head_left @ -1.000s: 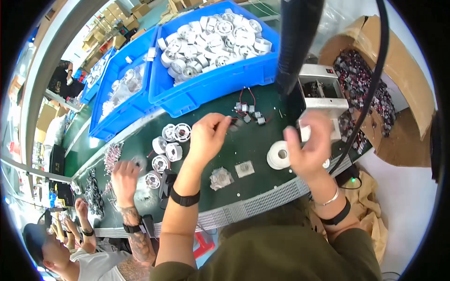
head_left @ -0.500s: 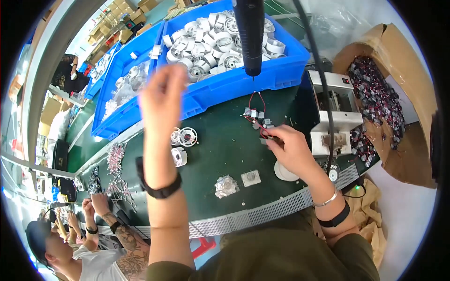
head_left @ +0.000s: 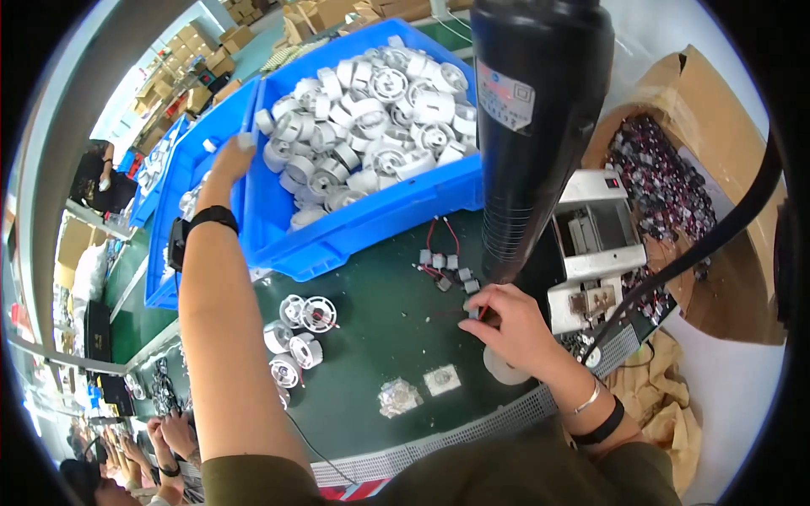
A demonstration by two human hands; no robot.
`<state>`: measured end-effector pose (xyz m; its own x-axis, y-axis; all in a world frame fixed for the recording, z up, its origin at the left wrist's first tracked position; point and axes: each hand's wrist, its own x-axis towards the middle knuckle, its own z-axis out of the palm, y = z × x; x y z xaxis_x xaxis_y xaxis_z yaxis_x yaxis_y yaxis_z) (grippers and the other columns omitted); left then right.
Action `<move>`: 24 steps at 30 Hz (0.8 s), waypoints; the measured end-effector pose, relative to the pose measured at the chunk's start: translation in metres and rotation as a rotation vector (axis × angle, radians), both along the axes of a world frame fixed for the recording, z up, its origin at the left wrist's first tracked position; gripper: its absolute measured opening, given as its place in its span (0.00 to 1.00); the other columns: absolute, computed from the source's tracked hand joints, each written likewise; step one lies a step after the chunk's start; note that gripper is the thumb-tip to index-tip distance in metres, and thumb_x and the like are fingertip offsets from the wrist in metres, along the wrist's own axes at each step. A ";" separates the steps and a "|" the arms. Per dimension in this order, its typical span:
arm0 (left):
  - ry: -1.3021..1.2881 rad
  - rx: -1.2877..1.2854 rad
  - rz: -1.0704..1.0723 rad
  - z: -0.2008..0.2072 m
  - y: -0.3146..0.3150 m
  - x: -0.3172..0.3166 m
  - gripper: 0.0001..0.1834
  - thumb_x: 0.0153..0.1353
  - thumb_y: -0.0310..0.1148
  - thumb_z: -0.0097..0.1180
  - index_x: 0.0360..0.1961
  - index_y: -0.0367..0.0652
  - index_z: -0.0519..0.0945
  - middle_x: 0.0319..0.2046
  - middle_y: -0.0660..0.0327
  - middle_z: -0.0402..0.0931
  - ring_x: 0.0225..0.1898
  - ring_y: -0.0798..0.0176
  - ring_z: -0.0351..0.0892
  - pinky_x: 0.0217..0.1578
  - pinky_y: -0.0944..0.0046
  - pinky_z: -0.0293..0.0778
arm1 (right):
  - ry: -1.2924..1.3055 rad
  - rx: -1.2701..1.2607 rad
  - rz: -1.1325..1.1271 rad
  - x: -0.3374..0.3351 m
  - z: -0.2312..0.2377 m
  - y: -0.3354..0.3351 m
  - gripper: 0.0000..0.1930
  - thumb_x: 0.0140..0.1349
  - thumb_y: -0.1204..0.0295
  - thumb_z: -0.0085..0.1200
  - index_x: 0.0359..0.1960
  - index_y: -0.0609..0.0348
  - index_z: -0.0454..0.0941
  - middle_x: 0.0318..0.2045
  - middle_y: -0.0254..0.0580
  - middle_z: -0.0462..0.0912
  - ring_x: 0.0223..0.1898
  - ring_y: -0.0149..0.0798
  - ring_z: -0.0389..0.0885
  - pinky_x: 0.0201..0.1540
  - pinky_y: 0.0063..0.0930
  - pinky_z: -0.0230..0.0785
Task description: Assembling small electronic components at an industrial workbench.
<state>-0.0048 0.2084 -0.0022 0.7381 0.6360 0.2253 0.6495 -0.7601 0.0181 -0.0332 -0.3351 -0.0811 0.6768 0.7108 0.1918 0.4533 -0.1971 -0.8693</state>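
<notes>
My left arm stretches far forward. My left hand (head_left: pixel 232 160) is over the rim between the two blue bins, beside the white plastic wheel-like housings (head_left: pixel 363 118); its fingers are small and blurred, so I cannot tell whether they hold anything. Low over the green table, my right hand (head_left: pixel 515 333) pinches a small grey block (head_left: pixel 474 311) with thin wires between thumb and forefinger. Just beyond it lie several similar wired blocks (head_left: pixel 440 261). A black electric screwdriver (head_left: pixel 540 126) hangs above that hand, hiding part of the table behind it.
Several white housings (head_left: pixel 305 349) stand on the table at left. Two small clear packets (head_left: pixel 399 396) lie near the front edge. At right are a metal machine (head_left: pixel 595 240) and a cardboard box (head_left: pixel 730 278) with a heap of wired parts (head_left: pixel 662 181). A co-worker (head_left: pixel 173 438) works at lower left.
My left hand has moved left and farther forward to the bins. The right hand stays low, pinching. The view has shifted; the screwdriver looks larger and more housings show on the table.
</notes>
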 end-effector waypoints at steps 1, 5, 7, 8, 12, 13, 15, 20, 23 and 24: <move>0.066 0.009 -0.021 -0.001 -0.001 -0.002 0.34 0.58 0.55 0.49 0.56 0.39 0.69 0.49 0.39 0.73 0.52 0.39 0.73 0.53 0.49 0.68 | -0.059 0.013 0.037 0.002 -0.002 -0.001 0.11 0.52 0.73 0.64 0.35 0.65 0.78 0.29 0.39 0.78 0.25 0.30 0.76 0.27 0.23 0.70; -0.253 0.094 0.033 0.011 -0.016 -0.024 0.31 0.59 0.55 0.47 0.48 0.35 0.75 0.41 0.40 0.77 0.47 0.39 0.76 0.49 0.49 0.69 | 0.139 0.006 0.011 0.002 0.011 0.003 0.14 0.51 0.71 0.65 0.37 0.64 0.78 0.22 0.37 0.76 0.21 0.26 0.71 0.26 0.21 0.65; -0.353 0.096 -0.023 0.026 -0.040 -0.033 0.30 0.59 0.54 0.50 0.46 0.35 0.76 0.39 0.42 0.78 0.44 0.43 0.78 0.46 0.51 0.71 | -0.014 0.089 0.008 0.003 0.009 0.001 0.12 0.53 0.74 0.63 0.38 0.63 0.78 0.29 0.36 0.77 0.25 0.27 0.74 0.28 0.21 0.67; -0.392 0.090 -0.098 0.036 -0.065 -0.039 0.28 0.59 0.53 0.53 0.45 0.36 0.76 0.38 0.44 0.79 0.42 0.46 0.80 0.45 0.53 0.72 | -0.067 0.126 0.011 0.004 0.009 -0.003 0.11 0.53 0.75 0.62 0.38 0.63 0.78 0.32 0.36 0.77 0.27 0.28 0.75 0.29 0.21 0.68; -0.577 -0.628 -0.483 0.053 -0.195 -0.086 0.22 0.55 0.39 0.63 0.45 0.34 0.76 0.37 0.63 0.78 0.35 0.71 0.75 0.41 0.70 0.71 | 0.028 0.093 0.010 -0.006 0.015 -0.022 0.13 0.55 0.79 0.59 0.43 0.62 0.76 0.39 0.41 0.75 0.33 0.30 0.77 0.35 0.21 0.73; -0.545 -0.678 -0.515 0.046 -0.222 -0.102 0.22 0.54 0.37 0.64 0.46 0.34 0.76 0.38 0.64 0.77 0.37 0.71 0.75 0.42 0.69 0.70 | 0.019 0.149 -0.014 -0.013 0.016 -0.027 0.13 0.56 0.79 0.58 0.44 0.62 0.76 0.40 0.41 0.75 0.34 0.30 0.77 0.36 0.20 0.73; -0.419 -0.903 -0.570 0.027 -0.270 -0.138 0.23 0.52 0.32 0.66 0.47 0.35 0.75 0.39 0.64 0.77 0.40 0.70 0.74 0.45 0.68 0.70 | 0.068 0.252 -0.020 -0.025 0.019 -0.039 0.13 0.58 0.78 0.57 0.46 0.62 0.75 0.43 0.42 0.74 0.37 0.31 0.78 0.39 0.20 0.74; -0.370 -0.927 -0.832 -0.042 -0.418 -0.155 0.32 0.42 0.39 0.73 0.49 0.40 0.75 0.45 0.57 0.73 0.45 0.58 0.75 0.45 0.62 0.73 | 0.514 0.375 -0.130 -0.030 0.033 -0.077 0.16 0.56 0.83 0.57 0.46 0.68 0.70 0.40 0.42 0.78 0.36 0.30 0.80 0.39 0.20 0.75; -0.346 -0.672 -0.892 -0.068 -0.455 -0.148 0.33 0.41 0.41 0.72 0.51 0.44 0.76 0.43 0.54 0.71 0.43 0.50 0.73 0.43 0.58 0.73 | 0.414 0.413 -0.102 -0.028 0.031 -0.087 0.15 0.57 0.82 0.56 0.47 0.68 0.70 0.41 0.42 0.78 0.37 0.30 0.81 0.40 0.20 0.75; -0.389 -0.690 -0.863 -0.077 -0.464 -0.147 0.33 0.41 0.41 0.71 0.51 0.45 0.76 0.43 0.54 0.71 0.43 0.50 0.72 0.43 0.57 0.72 | 0.394 0.404 -0.110 -0.027 0.032 -0.088 0.15 0.57 0.82 0.56 0.47 0.68 0.70 0.40 0.42 0.77 0.37 0.30 0.81 0.40 0.20 0.75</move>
